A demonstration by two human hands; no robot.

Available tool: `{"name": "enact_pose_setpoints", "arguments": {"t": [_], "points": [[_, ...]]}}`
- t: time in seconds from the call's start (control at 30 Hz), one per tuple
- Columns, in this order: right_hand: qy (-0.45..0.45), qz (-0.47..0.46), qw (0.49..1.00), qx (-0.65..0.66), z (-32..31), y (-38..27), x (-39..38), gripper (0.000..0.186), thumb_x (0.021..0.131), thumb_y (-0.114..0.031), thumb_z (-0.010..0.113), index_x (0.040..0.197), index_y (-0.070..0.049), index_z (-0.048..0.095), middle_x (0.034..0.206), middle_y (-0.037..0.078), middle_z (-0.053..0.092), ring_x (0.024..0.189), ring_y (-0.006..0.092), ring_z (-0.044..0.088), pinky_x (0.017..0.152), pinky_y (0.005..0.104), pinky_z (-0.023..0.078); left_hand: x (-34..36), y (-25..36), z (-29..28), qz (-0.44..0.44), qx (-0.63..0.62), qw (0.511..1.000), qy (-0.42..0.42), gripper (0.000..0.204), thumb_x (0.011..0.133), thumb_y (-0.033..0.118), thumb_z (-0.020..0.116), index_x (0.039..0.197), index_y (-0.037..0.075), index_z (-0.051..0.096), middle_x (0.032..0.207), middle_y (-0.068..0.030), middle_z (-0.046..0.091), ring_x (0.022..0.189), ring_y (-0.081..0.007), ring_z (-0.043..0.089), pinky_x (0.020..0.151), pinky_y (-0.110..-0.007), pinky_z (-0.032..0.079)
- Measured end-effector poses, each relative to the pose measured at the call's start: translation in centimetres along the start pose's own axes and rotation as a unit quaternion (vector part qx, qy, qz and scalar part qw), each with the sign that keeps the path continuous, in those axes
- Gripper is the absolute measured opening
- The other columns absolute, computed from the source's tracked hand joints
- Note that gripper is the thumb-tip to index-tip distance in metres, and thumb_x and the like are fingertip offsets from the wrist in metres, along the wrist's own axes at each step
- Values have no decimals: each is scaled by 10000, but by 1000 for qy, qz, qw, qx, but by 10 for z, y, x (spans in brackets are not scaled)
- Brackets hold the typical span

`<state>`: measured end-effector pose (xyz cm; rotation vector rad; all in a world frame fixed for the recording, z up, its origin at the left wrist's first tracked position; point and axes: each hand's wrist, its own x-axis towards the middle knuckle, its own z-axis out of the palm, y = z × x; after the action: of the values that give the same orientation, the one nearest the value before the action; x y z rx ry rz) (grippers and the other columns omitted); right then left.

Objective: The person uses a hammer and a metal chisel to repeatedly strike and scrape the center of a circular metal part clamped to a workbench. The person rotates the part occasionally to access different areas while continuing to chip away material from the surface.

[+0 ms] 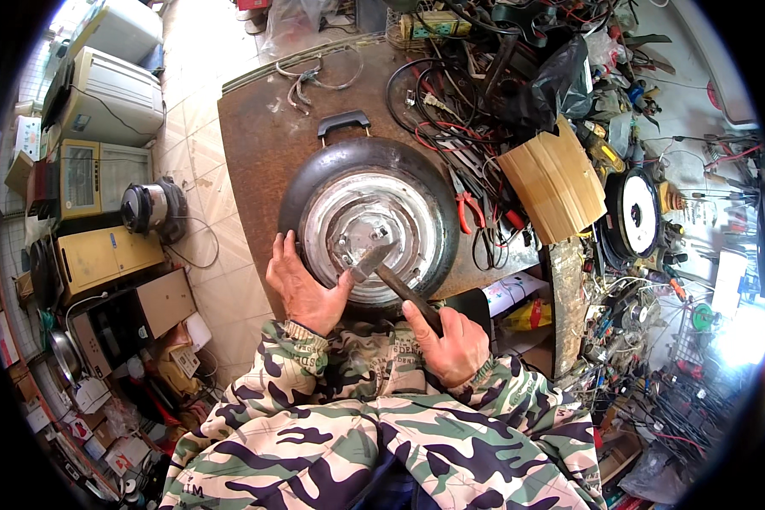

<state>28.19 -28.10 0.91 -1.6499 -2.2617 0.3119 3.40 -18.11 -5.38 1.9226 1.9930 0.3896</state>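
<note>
An upturned round electric pan [438,191] with a black rim, a bare metal underside and a black side handle [343,124] lies on the bench near its front edge. My left hand [308,289] rests on its left rim, fingers spread and stretched out, the thumb beside the hammer head. In my right hand [450,344] is the dark handle of a hammer [391,276], the fingers wrapped round it. The grey hammer head lies over the lower part of the metal underside; whether it touches the metal I cannot tell.
Red-handled pliers [466,204], black cables [433,93] and several tools crowd the right of the rusty bench [251,153]. A cardboard piece [552,183] stands beyond them. A light-coloured cord [302,85] lies at the far left. Shelved appliances and a cooker [149,206] stand left.
</note>
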Motion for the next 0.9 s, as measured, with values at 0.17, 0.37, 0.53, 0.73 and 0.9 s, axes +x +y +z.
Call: {"name": "enact_pose_setpoints", "arguments": {"t": [0.17,0.37,0.53,0.73,0.9], "points": [[47,-5,999,28,4,-6,-12,734,886,-85,703,1601,-194,579,956,126,557,708,273,636,563,396,552,1,3,0,3,0,1000,10,1174,745,413,905,1653,1,285,1681,-283,296,1529,-483,282,1281,-591,213],[15,39,998,41,7,-6,-14,742,846,-38,728,1567,-169,611,974,139,609,705,280,650,552,393,557,1,3,-2,0,-2,1000,0,1183,747,436,902,1657,4,282,1678,-288,294,1529,-482,282,1281,-598,213],[57,19,997,57,6,-4,-16,735,810,-2,746,1523,-152,652,955,141,628,689,275,654,533,386,551,0,2,-2,3,10,1000,12,1183,758,492,885,1662,12,291,1670,-286,336,1534,-460,325,1276,-577,224],[48,20,998,47,5,-1,-11,719,799,16,743,1495,-149,680,967,142,626,699,274,656,543,379,557,1,2,-4,10,12,1000,13,1178,783,529,873,1663,7,289,1670,-290,343,1545,-455,316,1276,-576,220],[34,2,998,44,5,10,-3,767,796,2,737,1539,-162,641,978,146,623,715,281,663,562,382,567,1,0,-4,7,11,1000,5,1176,780,506,881,1659,3,285,1675,-294,323,1542,-464,298,1276,-585,211]]}}
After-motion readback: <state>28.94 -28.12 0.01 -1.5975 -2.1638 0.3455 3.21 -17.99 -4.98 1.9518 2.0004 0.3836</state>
